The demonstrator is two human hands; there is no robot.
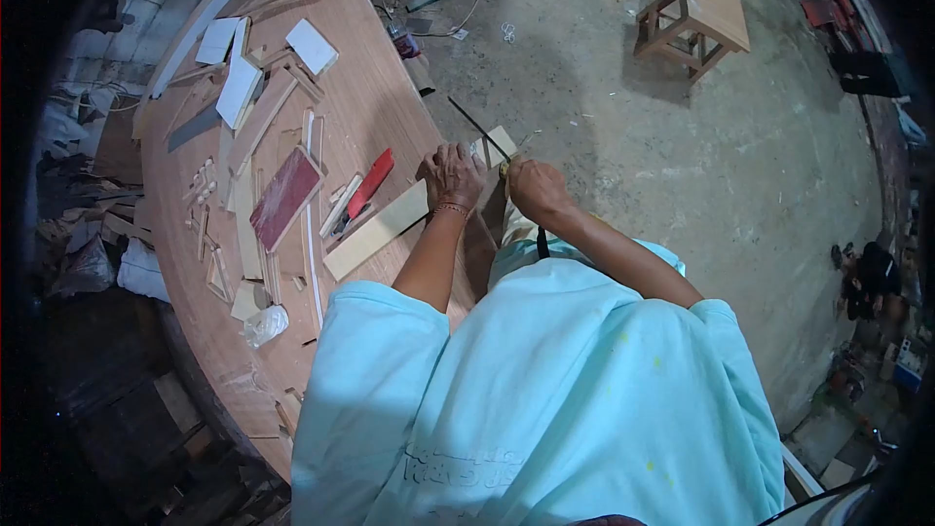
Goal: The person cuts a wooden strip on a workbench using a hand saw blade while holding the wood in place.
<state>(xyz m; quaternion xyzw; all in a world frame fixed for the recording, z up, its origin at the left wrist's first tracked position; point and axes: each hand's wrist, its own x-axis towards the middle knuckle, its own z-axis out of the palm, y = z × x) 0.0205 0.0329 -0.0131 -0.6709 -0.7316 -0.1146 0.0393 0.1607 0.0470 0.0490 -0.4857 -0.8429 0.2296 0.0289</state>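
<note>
The pale board (pixel 378 232) runs from the near side, beneath the left hand (pixel 453 175), to a far end beside the right hand (pixel 538 192). The left presses down over it; I cannot tell whether its thumb pinches. The right closes around the saw (pixel 479 125), whose dark blade crosses that end. This looks like sawing, calling for a steady board and straight strokes.

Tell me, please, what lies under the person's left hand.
A pale wooden board lies under the left hand, showing on both sides of it. The stretch covered by the palm and fingers cannot be seen.
</note>
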